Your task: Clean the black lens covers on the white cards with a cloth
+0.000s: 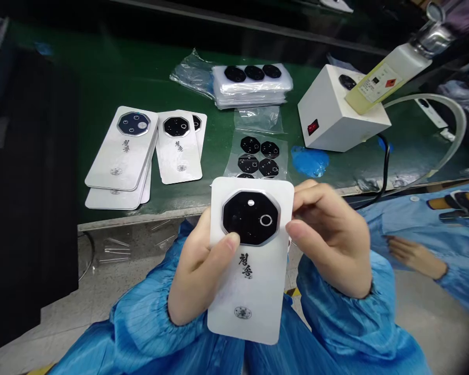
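Observation:
A white phone back cover [254, 291] with a black octagonal camera panel [250, 217] is held up in front of me, over the table's near edge. My left hand [205, 271] grips its left side, the thumb pressed on the panel's lower left rim. At the cover's upper right edge, my right hand [332, 234] is closed, its thumb and index finger pinching that edge; the other fingertips are partly hidden. Just beyond the cover lies a clear sheet [234, 151] of black octagonal stickers [269, 149], its near end hidden by the cover.
Stacked white covers [109, 156] and more covers [182, 166] lie left on the green table [113, 78]. Behind are bundled sticker sheets [254, 91]. At right stand a white box [324, 109] with a red switch, a bottle [391, 78] and blue film [309, 161]. A co-worker's hand [416, 256] is at right.

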Demonstrator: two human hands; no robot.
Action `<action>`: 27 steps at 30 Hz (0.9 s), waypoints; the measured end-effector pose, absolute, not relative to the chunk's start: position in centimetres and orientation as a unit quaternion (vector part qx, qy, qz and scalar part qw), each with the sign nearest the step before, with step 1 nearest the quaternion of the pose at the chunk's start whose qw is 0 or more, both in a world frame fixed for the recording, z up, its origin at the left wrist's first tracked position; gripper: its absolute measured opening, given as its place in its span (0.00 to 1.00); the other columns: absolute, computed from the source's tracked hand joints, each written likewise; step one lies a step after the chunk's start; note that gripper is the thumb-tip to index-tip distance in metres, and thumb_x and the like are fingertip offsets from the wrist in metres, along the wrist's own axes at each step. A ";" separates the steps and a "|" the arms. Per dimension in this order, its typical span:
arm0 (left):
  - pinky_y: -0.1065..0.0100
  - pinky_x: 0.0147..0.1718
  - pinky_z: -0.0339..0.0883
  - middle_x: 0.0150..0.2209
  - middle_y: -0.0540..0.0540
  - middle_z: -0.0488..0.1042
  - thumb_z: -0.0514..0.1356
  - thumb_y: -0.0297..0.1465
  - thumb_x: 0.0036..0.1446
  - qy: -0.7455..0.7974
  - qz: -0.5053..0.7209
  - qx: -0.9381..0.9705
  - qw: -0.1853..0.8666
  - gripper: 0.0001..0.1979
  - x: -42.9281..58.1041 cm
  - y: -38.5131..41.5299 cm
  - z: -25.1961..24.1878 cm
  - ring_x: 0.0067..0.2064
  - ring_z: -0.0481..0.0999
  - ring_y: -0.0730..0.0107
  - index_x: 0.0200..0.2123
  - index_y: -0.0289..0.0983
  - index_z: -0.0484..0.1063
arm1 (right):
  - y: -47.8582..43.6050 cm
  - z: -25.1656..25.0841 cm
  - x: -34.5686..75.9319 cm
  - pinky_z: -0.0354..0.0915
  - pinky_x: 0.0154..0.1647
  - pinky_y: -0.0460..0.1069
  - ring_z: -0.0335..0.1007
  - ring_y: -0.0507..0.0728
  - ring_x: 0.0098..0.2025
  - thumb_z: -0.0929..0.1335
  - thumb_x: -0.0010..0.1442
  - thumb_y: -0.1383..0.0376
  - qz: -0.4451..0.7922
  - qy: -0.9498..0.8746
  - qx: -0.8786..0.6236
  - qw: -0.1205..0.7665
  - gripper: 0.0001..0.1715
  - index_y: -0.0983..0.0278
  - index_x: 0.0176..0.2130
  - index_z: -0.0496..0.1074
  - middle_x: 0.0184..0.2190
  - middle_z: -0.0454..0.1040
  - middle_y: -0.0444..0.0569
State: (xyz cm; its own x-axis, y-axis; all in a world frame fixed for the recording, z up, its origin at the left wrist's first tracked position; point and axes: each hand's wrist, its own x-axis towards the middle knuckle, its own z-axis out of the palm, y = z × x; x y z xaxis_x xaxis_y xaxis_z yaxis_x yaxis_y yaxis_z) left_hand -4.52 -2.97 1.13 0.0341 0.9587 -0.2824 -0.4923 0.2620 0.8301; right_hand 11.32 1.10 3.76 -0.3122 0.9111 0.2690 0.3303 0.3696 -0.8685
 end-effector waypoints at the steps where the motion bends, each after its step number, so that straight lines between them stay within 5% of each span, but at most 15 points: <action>1: 0.69 0.34 0.71 0.39 0.49 0.76 0.59 0.32 0.54 0.432 0.543 0.262 0.671 0.14 -4.4 -3.0 1.3 0.42 0.76 0.63 0.45 0.41 0.67 | 1.0 3.7 11.3 0.61 0.26 0.47 0.62 0.51 0.29 0.65 0.58 0.64 0.403 -0.711 -0.427 0.386 0.04 0.62 0.32 0.65 0.28 0.63 0.43; 13: 0.69 0.39 0.68 0.42 0.49 0.75 0.60 0.36 0.53 0.451 0.533 0.298 0.651 0.16 -4.3 -3.4 0.9 0.43 0.73 0.63 0.46 0.44 0.70 | 1.1 3.7 10.7 0.57 0.23 0.45 0.63 0.51 0.27 0.65 0.55 0.67 0.445 -0.708 -0.399 0.375 0.11 0.63 0.23 0.60 0.20 0.56 0.41; 27: 0.69 0.35 0.70 0.38 0.51 0.77 0.61 0.40 0.52 0.478 0.514 0.326 0.634 0.14 -4.3 -4.2 0.4 0.41 0.75 0.62 0.42 0.44 0.73 | 0.7 4.0 10.6 0.54 0.21 0.44 0.56 0.47 0.23 0.64 0.56 0.67 0.397 -0.725 -0.397 0.399 0.12 0.66 0.22 0.62 0.20 0.62 0.43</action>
State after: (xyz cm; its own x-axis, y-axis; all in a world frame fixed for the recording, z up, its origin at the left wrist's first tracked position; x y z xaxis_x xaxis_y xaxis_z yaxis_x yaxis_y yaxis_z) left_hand -4.32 -4.24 0.36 0.0154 0.9627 -0.2701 -0.3399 0.2590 0.9041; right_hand 10.55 0.68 3.99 -0.3651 0.8928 0.2638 0.2591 0.3696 -0.8923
